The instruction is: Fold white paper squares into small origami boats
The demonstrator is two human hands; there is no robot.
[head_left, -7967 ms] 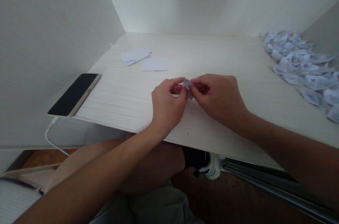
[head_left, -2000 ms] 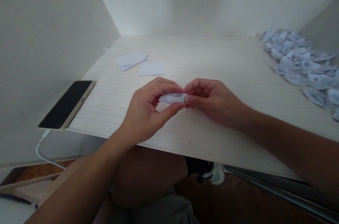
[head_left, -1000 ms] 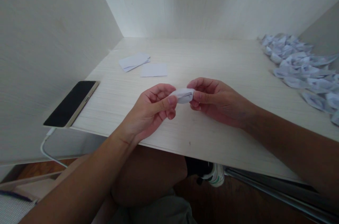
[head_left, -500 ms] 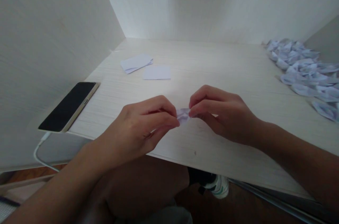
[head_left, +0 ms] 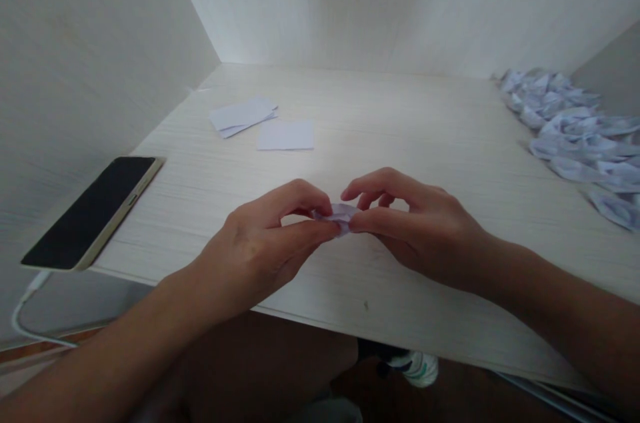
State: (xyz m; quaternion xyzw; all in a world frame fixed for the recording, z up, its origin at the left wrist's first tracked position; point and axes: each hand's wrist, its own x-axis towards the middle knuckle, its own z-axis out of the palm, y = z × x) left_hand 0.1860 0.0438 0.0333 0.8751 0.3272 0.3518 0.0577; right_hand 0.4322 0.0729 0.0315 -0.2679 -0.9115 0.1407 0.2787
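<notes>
Between the thumb and index finger of my left hand (head_left: 273, 233) is a small piece of folded white paper (head_left: 343, 212), pinched just above the tabletop. My right hand (head_left: 425, 223) meets the paper's right end with its thumb tip. Its index finger is raised and curved over the paper, apart from the thumb. Part of the folded paper is hidden behind the fingers. Beyond my hands, a flat white paper slip (head_left: 286, 135) lies beside a small stack of slips (head_left: 243, 115).
A pile of folded white paper pieces (head_left: 575, 130) covers the right side of the pale table (head_left: 400, 116). At the left edge lies a dark-screened phone (head_left: 90, 210) with a white cable (head_left: 23, 313) plugged in. Walls stand behind and to the left.
My right index finger has lifted away from the paper and spread from the thumb. My left hand still pinches the paper. The view has shifted slightly, moving the phone and slips leftward.
</notes>
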